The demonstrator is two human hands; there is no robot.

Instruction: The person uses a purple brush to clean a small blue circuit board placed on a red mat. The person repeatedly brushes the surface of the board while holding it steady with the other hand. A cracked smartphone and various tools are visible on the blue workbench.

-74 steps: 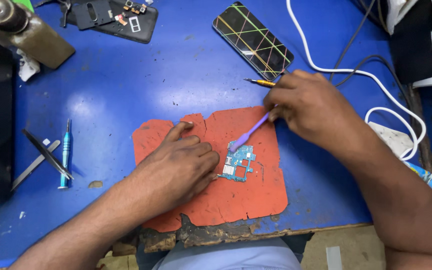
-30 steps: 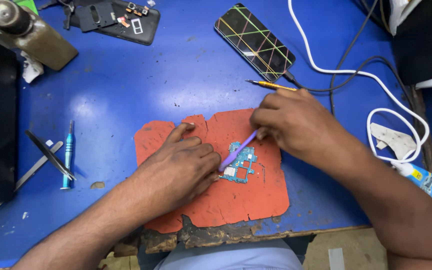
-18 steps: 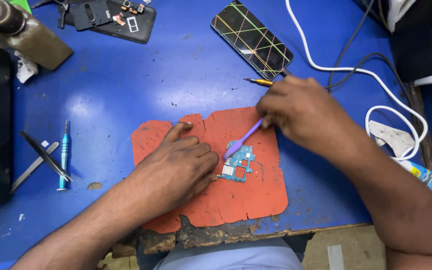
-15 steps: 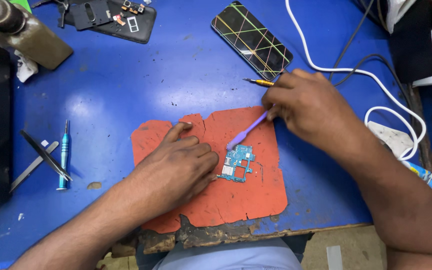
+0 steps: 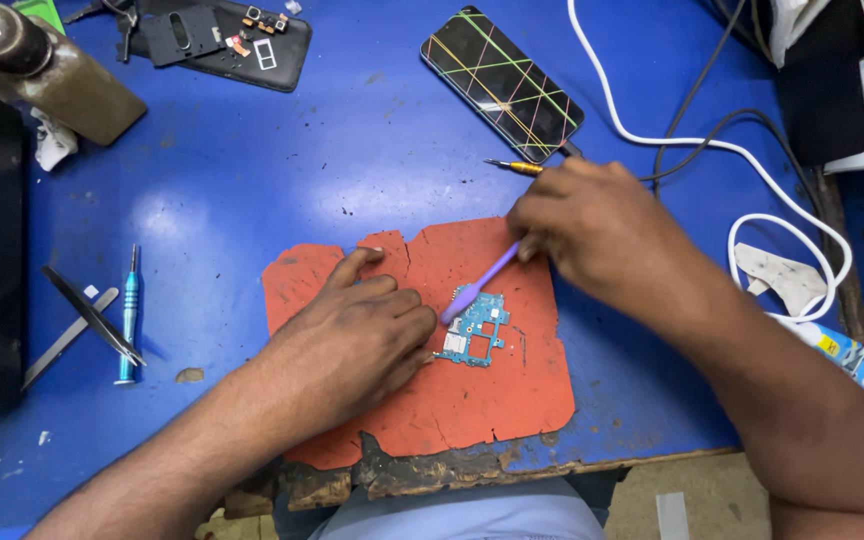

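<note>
A small teal circuit board (image 5: pixel 475 331) lies on a worn orange mat (image 5: pixel 492 400) on the blue table. My left hand (image 5: pixel 357 335) rests flat on the mat, its fingertips pressing the board's left edge. My right hand (image 5: pixel 592 225) grips a purple brush (image 5: pixel 480 284) whose head touches the top of the board. A yellow-tipped tool (image 5: pixel 514 167) pokes out behind the right hand.
A phone with coloured lines on its screen (image 5: pixel 502 82) lies at the back, a white cable (image 5: pixel 752 160) running right. A blue screwdriver (image 5: pixel 129 315) and tweezers (image 5: pixel 87 318) lie left. A dismantled phone back (image 5: pixel 227 40) sits far left. The table's front edge is chipped.
My right hand has moved the purple brush back and forth over the board in small strokes. The left hand has stayed on the board's edge.
</note>
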